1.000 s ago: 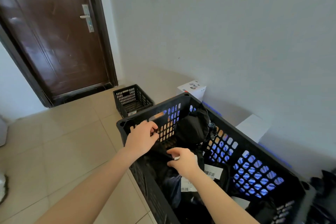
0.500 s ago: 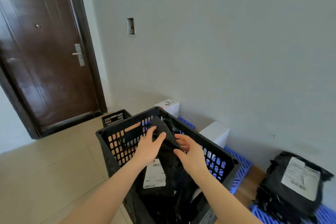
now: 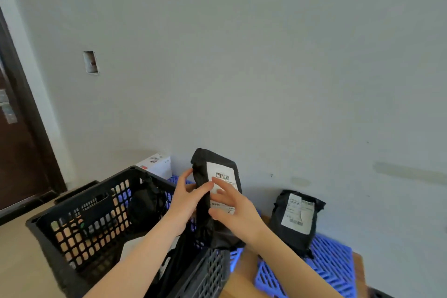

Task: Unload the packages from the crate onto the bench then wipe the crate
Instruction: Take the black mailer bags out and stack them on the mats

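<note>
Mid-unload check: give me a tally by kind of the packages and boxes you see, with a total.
Held package: 1, gripped by left hand, right hand flat on its label.
Unloaded package: 1, on blue mat.
Crated package: 1 visible in black crate; more may be hidden.
White box: 1.
Total: 4.

Crate (image 3: pixel 79 220) sits lower left in my view, with the bench (image 3: pixel 242 280) to its right. One package (image 3: pixel 217 201) is upright above the crate's right rim. My left hand (image 3: pixel 183 201) holds its left edge and my right hand (image 3: pixel 237 210) rests on its front. Further right, a second package (image 3: pixel 295 218) stands by the wall (image 3: pixel 242 55) on a grid mat (image 3: pixel 333 264) laid on the bench. A box (image 3: pixel 157 164) lies behind the crate. The door (image 3: pixel 14 164) is at far left.
</note>
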